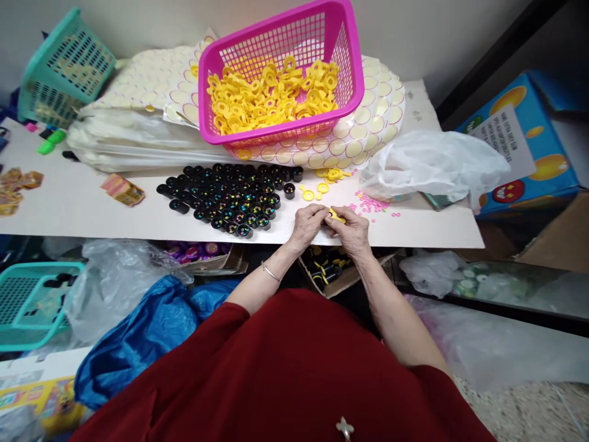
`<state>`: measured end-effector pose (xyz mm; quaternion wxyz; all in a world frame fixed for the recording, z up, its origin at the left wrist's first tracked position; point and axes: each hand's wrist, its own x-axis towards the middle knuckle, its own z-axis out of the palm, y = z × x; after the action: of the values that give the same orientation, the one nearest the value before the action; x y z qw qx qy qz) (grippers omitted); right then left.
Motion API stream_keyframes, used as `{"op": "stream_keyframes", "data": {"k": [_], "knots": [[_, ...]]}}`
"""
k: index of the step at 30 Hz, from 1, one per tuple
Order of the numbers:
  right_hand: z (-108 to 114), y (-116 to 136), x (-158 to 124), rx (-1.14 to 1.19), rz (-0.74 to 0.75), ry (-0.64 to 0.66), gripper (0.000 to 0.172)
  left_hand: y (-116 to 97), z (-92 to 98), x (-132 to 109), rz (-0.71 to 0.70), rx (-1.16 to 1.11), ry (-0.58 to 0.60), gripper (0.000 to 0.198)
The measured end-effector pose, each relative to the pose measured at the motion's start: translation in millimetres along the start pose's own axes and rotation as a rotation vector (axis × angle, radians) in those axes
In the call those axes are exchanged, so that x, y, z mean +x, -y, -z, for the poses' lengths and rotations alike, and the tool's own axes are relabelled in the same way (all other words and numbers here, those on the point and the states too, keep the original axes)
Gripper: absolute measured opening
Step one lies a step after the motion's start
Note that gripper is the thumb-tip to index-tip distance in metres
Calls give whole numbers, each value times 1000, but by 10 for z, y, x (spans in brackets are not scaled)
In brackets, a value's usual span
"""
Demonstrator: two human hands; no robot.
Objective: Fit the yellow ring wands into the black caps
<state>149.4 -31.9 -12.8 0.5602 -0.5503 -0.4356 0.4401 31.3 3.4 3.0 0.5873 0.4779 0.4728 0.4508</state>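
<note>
My left hand [307, 227] and my right hand [350, 232] meet over the table's front edge, fingers closed. Between them is a small yellow plastic piece [337, 215], pinched by my right hand. Left fingertips press close to its near end, where something dark shows; what they grip is mostly hidden. Just beyond lie loose yellow ring-shaped pieces with short tabs [323, 188]. Small pink bits [368, 202] are scattered to the right. Left of my hands, many round black cups [243, 231] with coloured specks inside stand in close rows.
Behind, a pink basket [280, 132] of yellow pieces leans on a dotted plastic sack [386, 92]. A white plastic bag [427, 162] lies right, near a blue box [519, 141]. Below the table edge sits a carton [340, 285] of black and yellow items.
</note>
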Motion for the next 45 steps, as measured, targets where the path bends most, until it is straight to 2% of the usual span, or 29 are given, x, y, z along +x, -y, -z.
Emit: {"op": "stream_keyframes", "data": {"k": [5,10,12,16,18,22,24,27,32,39,42,45], "knots": [[5,24,23,50,-114,11,50,-19,-7,12,78,-44,-1,13],[5,44,58,112,-210,37,53,-1,20,-1,57,-58,29,19],[-9,61,67,130,-215,43,50,24,95,5,20,-69,103,23],[-55,94,54,128,-185,7,45,80,257,61,-49,-45,339,37],[-70,103,14,116,-166,-14,44,104,275,78,-100,31,367,43],[2,120,-185,100,-116,-31,41,109,182,-12,-264,166,299,32],[108,132,-353,160,-76,-23,47,56,116,-126,-337,169,311,34],[316,144,-649,360,-76,19,56,-94,26,-329,-403,195,361,35],[576,154,-1009,557,-169,64,49,-296,-123,-541,-521,346,544,35],[705,225,-1086,476,-243,25,52,-181,-300,-655,-713,574,801,29],[737,237,-1098,436,-274,36,51,-131,-342,-737,-785,618,839,26],[741,218,-1142,425,-270,10,50,-102,-375,-793,-787,625,855,23]]}}
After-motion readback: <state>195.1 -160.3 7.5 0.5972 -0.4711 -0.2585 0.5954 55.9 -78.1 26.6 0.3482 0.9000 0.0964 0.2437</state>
